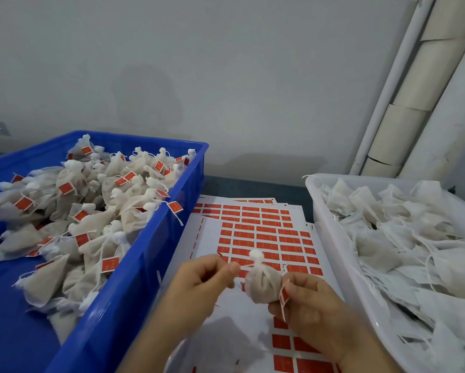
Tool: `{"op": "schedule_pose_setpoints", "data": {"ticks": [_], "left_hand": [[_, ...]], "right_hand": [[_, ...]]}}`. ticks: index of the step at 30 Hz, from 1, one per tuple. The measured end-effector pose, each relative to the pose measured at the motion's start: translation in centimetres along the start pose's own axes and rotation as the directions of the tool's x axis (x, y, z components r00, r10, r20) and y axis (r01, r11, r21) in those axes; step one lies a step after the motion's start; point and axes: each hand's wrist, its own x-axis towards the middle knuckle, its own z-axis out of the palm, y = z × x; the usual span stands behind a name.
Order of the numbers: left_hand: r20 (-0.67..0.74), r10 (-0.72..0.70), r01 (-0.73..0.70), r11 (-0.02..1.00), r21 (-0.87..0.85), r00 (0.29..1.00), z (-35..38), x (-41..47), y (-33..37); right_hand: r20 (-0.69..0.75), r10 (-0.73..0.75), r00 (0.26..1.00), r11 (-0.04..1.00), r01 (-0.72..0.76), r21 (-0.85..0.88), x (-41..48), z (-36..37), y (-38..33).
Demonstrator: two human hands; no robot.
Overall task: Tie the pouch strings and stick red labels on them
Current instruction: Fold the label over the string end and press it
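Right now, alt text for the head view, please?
The left hand pinches the string of a tied white pouch while the right hand holds the pouch and a red label, above label sheets. A blue crate left holds labelled pouches; a white tub right, unlabelled ones.

Your table: dark top. On it, blue crate at your left, white tray at right, label sheets flat between them.

A: The crate?
B: Glossy blue plastic; the tub is milky, smooth plastic.
A: And the pouch?
B: Matt, gauzy cloth, with a thin white string. Red labels sit on smooth paper sheets.
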Motion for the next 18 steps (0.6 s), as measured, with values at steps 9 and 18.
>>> {"op": "schedule_pose_setpoints", "data": {"ticks": [9, 18], "left_hand": [[-0.019, 0.008, -0.014, 0.927, -0.374, 1.000, 1.2, -0.5, 0.6], [0.059, -0.027, 0.042, 0.964, -0.261, 0.998, 2.4, -0.5, -0.2]], "right_hand": [[0.046, 0.026, 0.999, 0.960, -0.012, -0.279, -0.1, 0.6, 0.5], [-0.158, -0.204, 0.966, 0.976, 0.212, 0.040, -0.2, 1.3, -0.2]]}}
